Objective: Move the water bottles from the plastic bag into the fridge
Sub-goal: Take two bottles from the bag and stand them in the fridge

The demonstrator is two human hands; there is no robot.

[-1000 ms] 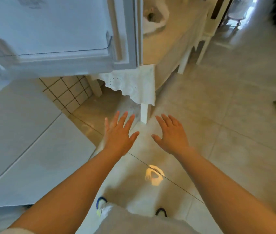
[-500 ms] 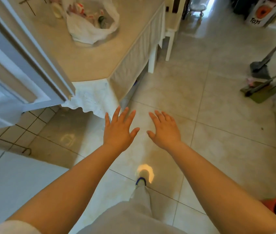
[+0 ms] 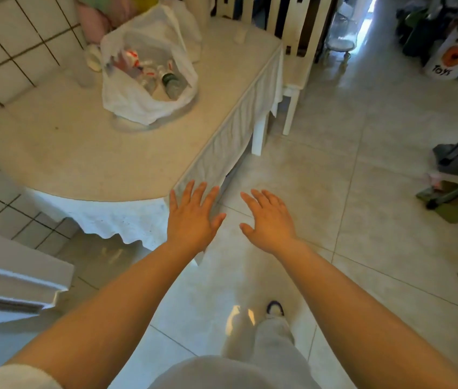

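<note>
Both hands, left hand point(image 3: 191, 220) and right hand point(image 3: 268, 220), flat (empty); plastic bag point(image 3: 143, 105) on table point(image 3: 68, 153).

The bench point(image 3: 82, 153) fills the upper left of the frame, set against the tiled wall point(image 3: 11, 37) at the far left. On it, toward its upper middle, sits the plastic bag point(image 3: 138, 102), and the water bottles point(image 3: 170, 82) lie inside it. A chair point(image 3: 292, 37) stands just beyond the bench's right end, at top centre. A box point(image 3: 452, 54) rests on the floor point(image 3: 362, 192) in the upper right, with a dustpan point(image 3: 450, 161) below it at the right edge. The left hand point(image 3: 191, 220) and right hand point(image 3: 269, 220) hover side by side at centre, below the bench's near corner. The fridge door point(image 3: 11, 282) juts in at lower left.
</note>
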